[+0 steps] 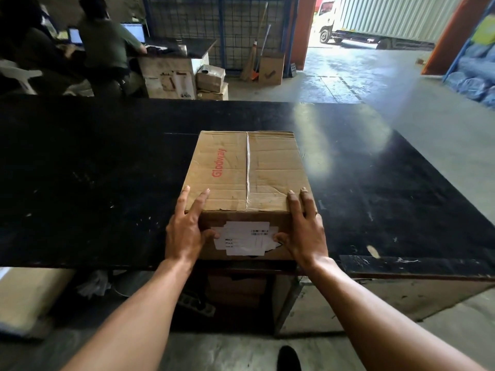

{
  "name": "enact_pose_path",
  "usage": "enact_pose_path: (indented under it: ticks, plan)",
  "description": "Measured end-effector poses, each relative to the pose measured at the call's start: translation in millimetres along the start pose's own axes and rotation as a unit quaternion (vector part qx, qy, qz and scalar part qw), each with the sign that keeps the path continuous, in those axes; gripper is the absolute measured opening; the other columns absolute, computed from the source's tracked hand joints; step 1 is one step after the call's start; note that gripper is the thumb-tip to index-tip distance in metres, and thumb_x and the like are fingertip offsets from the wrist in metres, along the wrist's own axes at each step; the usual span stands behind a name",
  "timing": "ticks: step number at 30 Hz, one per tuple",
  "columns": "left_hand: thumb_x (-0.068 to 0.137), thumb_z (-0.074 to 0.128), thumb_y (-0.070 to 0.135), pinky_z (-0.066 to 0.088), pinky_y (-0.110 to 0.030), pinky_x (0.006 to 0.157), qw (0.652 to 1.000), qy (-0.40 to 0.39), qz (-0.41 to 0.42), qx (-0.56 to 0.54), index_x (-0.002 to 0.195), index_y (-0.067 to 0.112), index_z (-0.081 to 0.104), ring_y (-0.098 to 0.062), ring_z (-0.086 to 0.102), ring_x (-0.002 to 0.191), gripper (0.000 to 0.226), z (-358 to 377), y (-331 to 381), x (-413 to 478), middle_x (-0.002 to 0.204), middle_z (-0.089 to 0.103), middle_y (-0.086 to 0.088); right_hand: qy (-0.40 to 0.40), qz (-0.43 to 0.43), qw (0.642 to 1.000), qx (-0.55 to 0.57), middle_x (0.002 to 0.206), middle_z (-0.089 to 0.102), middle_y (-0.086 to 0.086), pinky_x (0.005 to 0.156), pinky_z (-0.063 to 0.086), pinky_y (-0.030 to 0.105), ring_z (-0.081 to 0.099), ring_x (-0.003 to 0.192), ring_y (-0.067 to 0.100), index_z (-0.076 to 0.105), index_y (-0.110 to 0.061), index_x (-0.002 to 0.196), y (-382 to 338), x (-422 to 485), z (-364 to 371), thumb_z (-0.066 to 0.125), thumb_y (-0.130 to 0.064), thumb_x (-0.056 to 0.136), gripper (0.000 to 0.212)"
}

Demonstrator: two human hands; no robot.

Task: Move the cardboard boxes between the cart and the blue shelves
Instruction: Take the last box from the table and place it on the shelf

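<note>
**Both hands flat on box, box on black table**

Left hand (184, 231): fingers straight and spread, lying over the near-left top corner of the cardboard box (249, 170); thumb pressed on the near face. Not curled round anything.

Right hand (305, 231): mirror of the left. Straight fingers lie along the near-right top corner, and the thumb tip touches the near face beside the white label (242, 238).

Box: closed, with a strip of clear tape (247, 167) down the middle of the top and red lettering (219, 163) on the left flap. It rests on the black table (80, 183) at the near edge, roughly centred, short side towards the camera. The top is creased and scuffed.

Below the table edge: more brown boxes (235, 287), in shadow. A dark shoe (288, 358) stands on the concrete floor at the bottom of the view.

Far side, left: a seated person (107, 41) at a desk (176, 49) with an open laptop (134, 32). Boxes are stacked beside the desk, and a broom (251, 60) leans on the wire mesh.

Far right: an open doorway with a truck (375, 20) outside, and blue-wrapped bundles (474, 81) stacked at the edge.
</note>
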State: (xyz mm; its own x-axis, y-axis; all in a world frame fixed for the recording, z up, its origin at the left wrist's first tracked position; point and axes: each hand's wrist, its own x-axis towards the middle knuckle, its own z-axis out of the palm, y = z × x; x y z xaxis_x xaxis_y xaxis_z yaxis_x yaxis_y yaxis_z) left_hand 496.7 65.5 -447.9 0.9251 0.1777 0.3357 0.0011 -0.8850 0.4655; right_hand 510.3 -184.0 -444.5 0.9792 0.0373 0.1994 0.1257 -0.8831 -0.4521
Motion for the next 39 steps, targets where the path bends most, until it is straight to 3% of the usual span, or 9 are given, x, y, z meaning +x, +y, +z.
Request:
enact_pose_path:
  ticks: [10,22,31,36,39]
  plan:
    - [0.06,0.088,0.031,0.041,-0.052,0.101,1.0,0.0,-0.002,0.002,0.148,0.037,0.034,-0.033,0.046,0.131,0.104,-25,-3,13,0.16,0.017,0.004,-0.015,-0.013,1.0,-0.005,0.163,0.002,-0.001,0.107,0.04,0.05,0.034,0.134,0.04,0.016,-0.026,0.155,-22,9,-16,0.083,-0.03,0.075,0.105]
    - [0.071,0.085,0.024,0.035,-0.048,0.108,0.982,0.162,-0.018,0.094,0.15,0.03,0.032,-0.033,0.038,0.136,0.095,-221,-27,102,0.159,0.02,-0.006,0.022,-0.199,0.977,0.07,0.163,0.006,0.002,0.109,0.036,0.049,0.034,0.136,0.04,0.019,-0.023,0.155,-197,124,-87,0.084,-0.035,0.071,0.107]
    - [0.07,0.085,0.02,0.039,-0.049,0.105,0.917,0.309,-0.125,0.217,0.147,0.023,0.039,-0.035,0.041,0.134,0.089,-379,-75,87,0.154,0.029,-0.013,0.008,-0.401,0.902,0.161,0.161,0.011,0.002,0.101,0.046,0.05,0.041,0.131,0.04,0.021,-0.025,0.152,-378,170,-95,0.084,-0.037,0.069,0.105]
    - [0.069,0.084,0.022,0.042,-0.051,0.103,0.867,0.362,-0.221,0.262,0.142,0.019,0.047,-0.039,0.043,0.13,0.083,-447,-109,36,0.151,0.034,-0.016,-0.025,-0.492,0.845,0.207,0.159,0.013,0.001,0.099,0.048,0.049,0.042,0.13,0.039,0.024,-0.024,0.149,-478,141,-79,0.083,-0.038,0.071,0.1]
    - [0.055,0.092,0.013,0.035,-0.042,0.107,0.844,0.388,-0.262,0.263,0.138,0.011,0.052,-0.038,0.043,0.13,0.091,-487,-127,0,0.145,0.041,-0.019,-0.045,-0.538,0.811,0.227,0.157,0.018,0.003,0.096,0.049,0.047,0.045,0.127,0.038,0.026,-0.023,0.147,-536,109,-66,0.085,-0.037,0.069,0.1]
